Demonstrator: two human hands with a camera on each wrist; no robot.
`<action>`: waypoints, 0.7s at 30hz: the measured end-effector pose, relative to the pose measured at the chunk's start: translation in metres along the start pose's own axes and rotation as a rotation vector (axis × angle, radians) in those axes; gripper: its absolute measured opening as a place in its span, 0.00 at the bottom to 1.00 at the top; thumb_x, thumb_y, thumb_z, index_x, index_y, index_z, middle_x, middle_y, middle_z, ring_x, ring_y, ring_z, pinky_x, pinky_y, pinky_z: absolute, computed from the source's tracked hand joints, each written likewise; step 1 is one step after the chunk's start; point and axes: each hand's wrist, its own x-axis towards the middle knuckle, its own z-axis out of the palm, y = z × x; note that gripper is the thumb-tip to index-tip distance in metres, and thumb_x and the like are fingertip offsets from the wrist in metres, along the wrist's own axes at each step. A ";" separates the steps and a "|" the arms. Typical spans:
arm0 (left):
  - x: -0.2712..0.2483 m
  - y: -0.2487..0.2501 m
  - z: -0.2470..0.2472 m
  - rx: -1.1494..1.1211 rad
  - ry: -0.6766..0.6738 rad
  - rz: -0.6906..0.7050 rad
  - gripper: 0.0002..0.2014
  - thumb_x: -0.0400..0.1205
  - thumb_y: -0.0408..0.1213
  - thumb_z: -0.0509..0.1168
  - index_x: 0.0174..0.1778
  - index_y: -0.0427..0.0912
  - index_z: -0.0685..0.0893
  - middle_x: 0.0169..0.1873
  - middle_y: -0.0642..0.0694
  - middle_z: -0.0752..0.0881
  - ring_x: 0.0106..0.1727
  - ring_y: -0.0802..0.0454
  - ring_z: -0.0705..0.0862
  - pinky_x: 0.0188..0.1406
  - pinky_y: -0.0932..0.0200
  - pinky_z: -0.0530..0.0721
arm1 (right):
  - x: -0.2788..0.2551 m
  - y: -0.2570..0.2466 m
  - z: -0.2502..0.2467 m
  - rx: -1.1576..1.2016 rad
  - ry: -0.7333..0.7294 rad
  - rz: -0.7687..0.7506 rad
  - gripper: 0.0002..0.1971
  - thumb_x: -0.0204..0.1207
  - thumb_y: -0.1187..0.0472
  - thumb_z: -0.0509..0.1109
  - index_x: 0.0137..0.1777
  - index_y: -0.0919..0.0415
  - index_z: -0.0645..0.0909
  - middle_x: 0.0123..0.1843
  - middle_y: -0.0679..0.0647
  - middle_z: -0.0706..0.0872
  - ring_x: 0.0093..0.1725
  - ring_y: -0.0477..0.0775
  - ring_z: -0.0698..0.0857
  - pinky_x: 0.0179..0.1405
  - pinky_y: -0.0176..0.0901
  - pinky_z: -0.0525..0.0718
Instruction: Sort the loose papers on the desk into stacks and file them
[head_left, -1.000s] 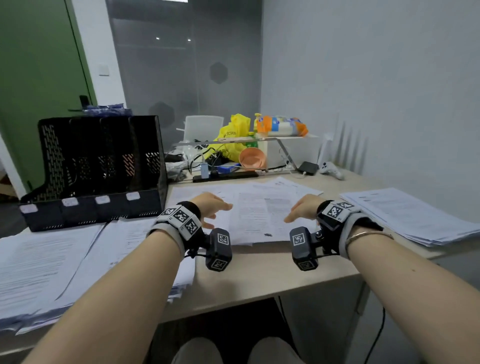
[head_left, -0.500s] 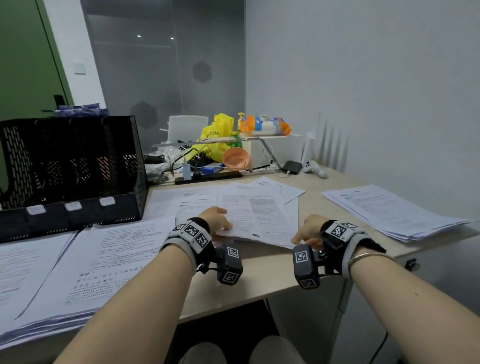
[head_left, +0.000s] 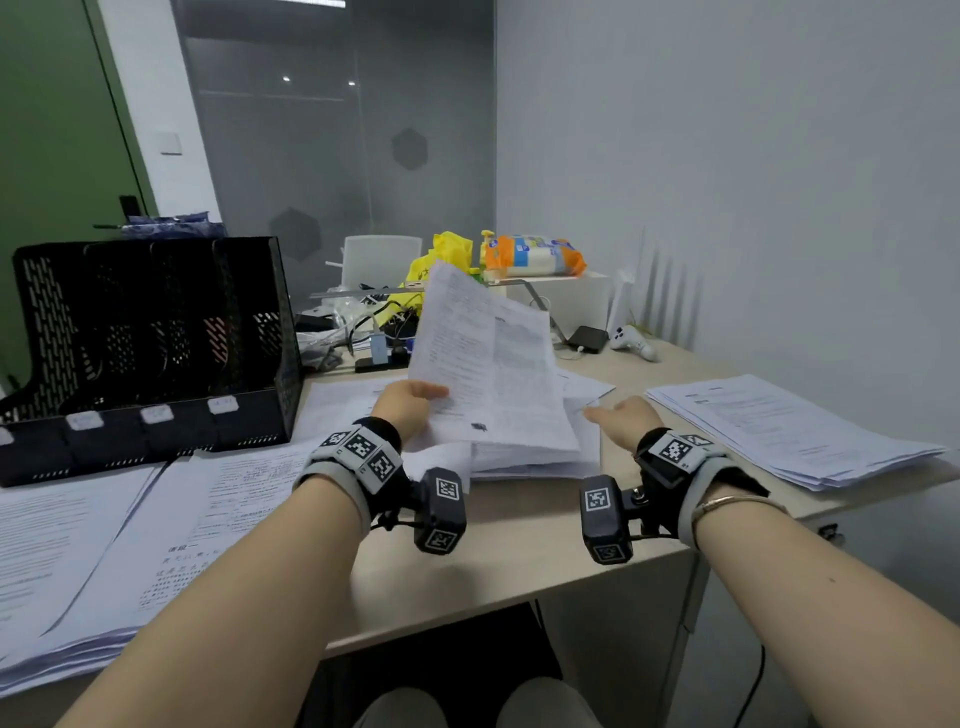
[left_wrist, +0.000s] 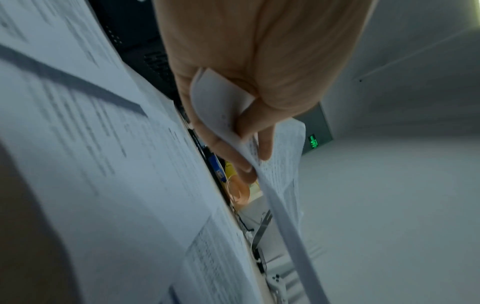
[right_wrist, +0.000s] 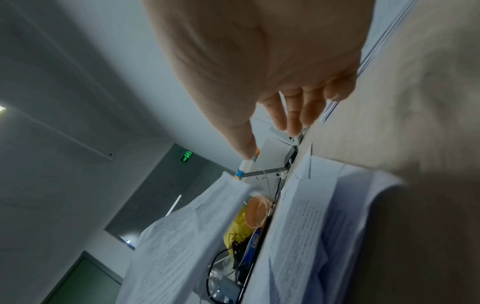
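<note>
A bundle of printed sheets (head_left: 483, 358) is pinched at its near-left edge by the left hand (head_left: 408, 408); in the left wrist view the edge is seen curled between thumb and fingers (left_wrist: 245, 164). The bundle is raised and tilted, far end up, above the centre stack (head_left: 524, 454) lying on the surface (head_left: 519, 561).

The right hand (head_left: 621, 421) is held just right of that stack, with fingers (right_wrist: 293, 115) extended and relaxed, gripping nothing. Contact with the paper cannot be told.

Another paper stack (head_left: 789, 431) lies at the right of the surface, well apart from the centre one. More sheets (head_left: 104, 545) are spread at the near left, in front of a black mesh file organizer (head_left: 150, 343) with labelled slots.

At the far side a yellow bag (head_left: 441, 260), an orange-and-white package (head_left: 535, 254), cables and a white controller (head_left: 634, 340) are seen.
</note>
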 end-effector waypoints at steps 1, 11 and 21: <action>0.002 0.001 -0.007 -0.031 0.044 0.029 0.25 0.79 0.14 0.47 0.63 0.32 0.82 0.68 0.38 0.79 0.69 0.39 0.77 0.69 0.55 0.75 | 0.001 -0.005 0.002 0.042 0.019 -0.012 0.15 0.72 0.50 0.70 0.35 0.58 0.70 0.35 0.54 0.71 0.33 0.53 0.73 0.30 0.41 0.69; 0.022 -0.024 -0.079 -0.189 0.438 0.111 0.28 0.75 0.13 0.46 0.62 0.36 0.83 0.65 0.38 0.82 0.66 0.42 0.80 0.68 0.57 0.77 | -0.019 -0.044 0.055 -0.003 -0.230 -0.018 0.10 0.75 0.59 0.71 0.38 0.65 0.79 0.38 0.57 0.86 0.27 0.49 0.77 0.24 0.36 0.74; 0.016 -0.050 -0.130 -0.216 0.588 0.106 0.26 0.76 0.15 0.47 0.62 0.37 0.80 0.65 0.40 0.80 0.67 0.44 0.79 0.71 0.51 0.77 | -0.043 -0.066 0.101 -0.278 -0.554 0.034 0.20 0.74 0.48 0.73 0.44 0.68 0.84 0.29 0.54 0.86 0.12 0.46 0.71 0.14 0.28 0.69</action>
